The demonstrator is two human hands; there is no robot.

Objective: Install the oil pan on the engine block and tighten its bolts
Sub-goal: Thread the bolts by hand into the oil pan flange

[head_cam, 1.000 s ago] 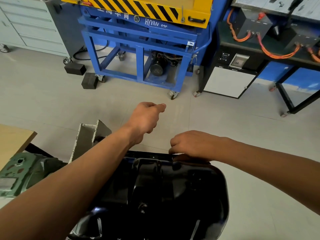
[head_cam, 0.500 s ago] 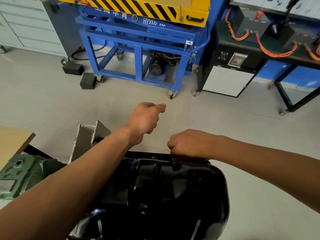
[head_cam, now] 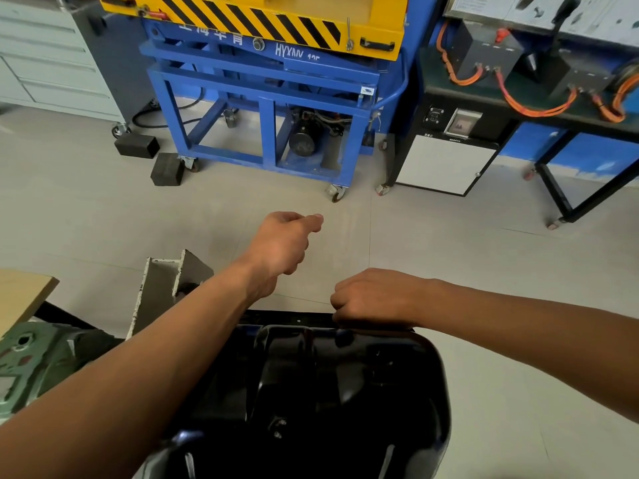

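Pan first: the black oil pan [head_cam: 328,392] lies sump-up directly under both forearms, its far flange beneath my right hand [head_cam: 377,299]. I judge it is already seated on the block, which it hides completely. That hand sits knuckles-up on the flange with its fingers curled tight beneath. The fingertips are out of sight, so I cannot tell whether they pinch a bolt or just the rim, though the posture suits finger-starting a bolt. My left hand [head_cam: 283,243] hangs beyond and to the left of it, off the pan, in a loose fist with the thumb tip on the forefinger and nothing visible in it, probably waiting clear of the work. Pale tiled floor [head_cam: 103,219] spreads beyond both hands. Far past the left hand stands a blue wheeled frame [head_cam: 269,108], and far past the right a black bench with orange cables [head_cam: 518,98]. Left of the left forearm are a green casting [head_cam: 31,361], a grey channel bracket [head_cam: 162,288] and a wooden corner [head_cam: 20,292].
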